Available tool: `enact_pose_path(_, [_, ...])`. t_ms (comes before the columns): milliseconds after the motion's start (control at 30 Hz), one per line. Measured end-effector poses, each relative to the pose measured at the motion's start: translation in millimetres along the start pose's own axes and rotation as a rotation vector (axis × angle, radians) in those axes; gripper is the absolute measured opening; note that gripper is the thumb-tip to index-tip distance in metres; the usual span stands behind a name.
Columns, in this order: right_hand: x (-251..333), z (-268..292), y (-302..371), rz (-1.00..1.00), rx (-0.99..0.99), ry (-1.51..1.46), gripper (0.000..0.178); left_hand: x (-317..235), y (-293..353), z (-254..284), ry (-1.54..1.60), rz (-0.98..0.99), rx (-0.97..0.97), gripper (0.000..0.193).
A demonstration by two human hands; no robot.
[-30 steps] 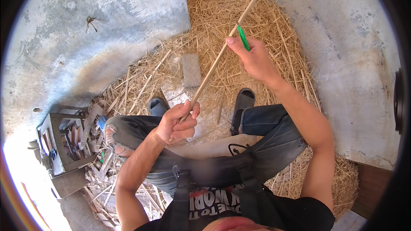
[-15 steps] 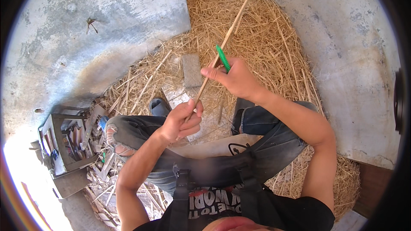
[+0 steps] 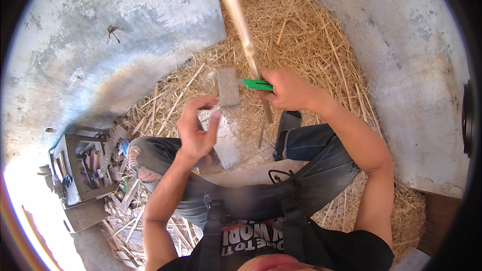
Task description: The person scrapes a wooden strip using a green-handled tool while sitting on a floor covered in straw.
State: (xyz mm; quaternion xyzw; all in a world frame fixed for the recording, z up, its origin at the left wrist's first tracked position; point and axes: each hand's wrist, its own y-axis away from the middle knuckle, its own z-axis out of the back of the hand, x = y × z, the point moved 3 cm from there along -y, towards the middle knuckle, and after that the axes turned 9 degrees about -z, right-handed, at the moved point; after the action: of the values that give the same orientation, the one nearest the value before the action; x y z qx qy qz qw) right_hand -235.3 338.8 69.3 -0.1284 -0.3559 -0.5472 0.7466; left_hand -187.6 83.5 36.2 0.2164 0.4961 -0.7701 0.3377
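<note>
Wooden stick (image 3: 243,31) in right hand (image 3: 288,90), left hand (image 3: 197,129) apart

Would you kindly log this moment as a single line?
left grip: open, empty | right grip: holding green tool and wooden stick | wooden stick: clear of left grip | straw: on ground

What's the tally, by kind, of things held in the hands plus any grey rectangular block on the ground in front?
Bamboo strip, in the right hand: 1
Green utility knife, in the right hand: 1
Grey rectangular block: 1
Total: 3
</note>
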Motion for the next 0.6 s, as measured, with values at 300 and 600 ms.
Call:
enact_pose_path(300, [-6,7,14,0.188,-0.016,0.42,0.018,-100,-47,46,-0.814,-0.717,0.134,0.044])
enact_pose_path(600, [-6,22,21,0.195,-0.058,0.472,0.013,-40,-2,7,-0.073,0.318,0.906,0.041])
